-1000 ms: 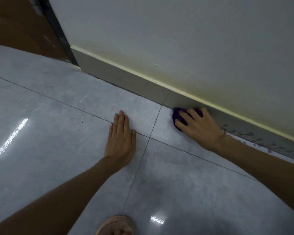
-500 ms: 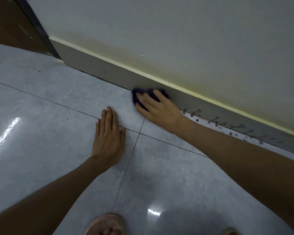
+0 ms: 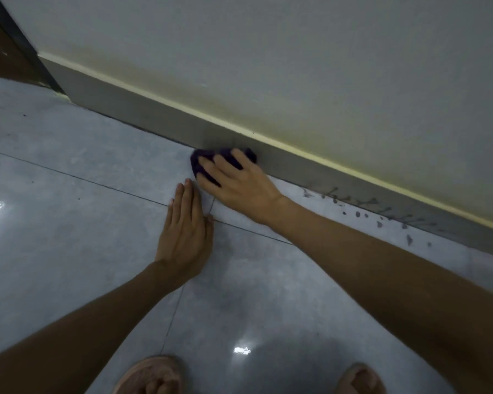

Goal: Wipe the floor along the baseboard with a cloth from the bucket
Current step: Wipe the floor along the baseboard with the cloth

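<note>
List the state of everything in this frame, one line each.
cloth: bunched, pressed on the floor against the baseboard
right hand: fingers spread over the cloth
left hand: flat on the floor, empty
baseboard: dark marks near its right end
floor: glossy, dark specks at right by the baseboard
sandals: on both feet

Dark purple cloth (image 3: 201,163) on pale grey tiles.
Grey baseboard (image 3: 154,118) with cream top edge just behind the grip; dark specks (image 3: 357,214) along it to the grip's right; pink slippers (image 3: 151,375).
</note>
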The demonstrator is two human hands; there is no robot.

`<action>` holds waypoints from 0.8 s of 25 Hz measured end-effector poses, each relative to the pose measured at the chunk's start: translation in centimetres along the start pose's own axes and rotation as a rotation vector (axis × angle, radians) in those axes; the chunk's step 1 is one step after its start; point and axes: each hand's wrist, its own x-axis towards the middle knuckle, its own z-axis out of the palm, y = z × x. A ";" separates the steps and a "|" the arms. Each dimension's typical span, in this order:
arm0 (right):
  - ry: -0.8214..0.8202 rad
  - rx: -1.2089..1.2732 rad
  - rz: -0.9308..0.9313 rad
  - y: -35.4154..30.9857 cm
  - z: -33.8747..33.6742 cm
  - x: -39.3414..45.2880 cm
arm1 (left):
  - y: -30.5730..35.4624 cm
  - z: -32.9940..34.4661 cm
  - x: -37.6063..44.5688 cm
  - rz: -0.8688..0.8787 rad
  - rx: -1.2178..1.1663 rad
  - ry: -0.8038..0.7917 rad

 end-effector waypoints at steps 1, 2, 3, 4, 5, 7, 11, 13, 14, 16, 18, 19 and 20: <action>-0.041 -0.018 -0.016 0.0 0.5 0.8 | 0.1 0.2 0.1 -0.003 0.001 0.010; -0.076 -0.022 -0.004 0.3 1.1 0.4 | -0.1 0.3 0.2 -0.010 0.004 0.023; -0.113 -0.023 0.012 0.7 1.5 -1.2 | -0.3 0.4 0.2 -0.012 0.017 0.022; -0.159 -0.047 0.018 1.2 1.5 -3.7 | -0.3 0.4 0.2 -0.008 0.033 0.010; -0.212 -0.073 0.024 1.6 1.5 -6.9 | -0.3 0.3 0.1 -0.004 0.046 -0.004; -0.343 -0.085 0.071 2.3 1.4 -12.6 | 0.1 0.1 0.1 -0.014 0.051 -0.014; -0.356 0.023 0.307 2.8 0.0 -15.7 | 1.1 0.3 0.4 -0.064 0.043 -0.028; -0.120 0.097 0.370 1.8 -0.5 -12.1 | 1.3 0.5 0.5 -0.075 0.028 -0.019; -0.012 0.159 0.371 1.0 -0.4 -9.9 | 1.4 0.5 0.5 -0.087 0.013 -0.014; 0.066 0.254 0.338 -0.4 0.5 -6.8 | 1.3 0.4 0.4 -0.101 -0.020 -0.006; 0.009 0.313 0.340 -0.5 2.0 -7.4 | 0.8 0.2 0.5 -0.080 -0.013 -0.007; -0.037 0.342 0.359 -0.3 2.4 -8.9 | 0.6 0.1 0.5 -0.063 0.009 -0.012; -0.081 0.362 0.394 -0.4 2.5 -10.8 | 0.5 0.0 0.5 -0.049 0.031 -0.018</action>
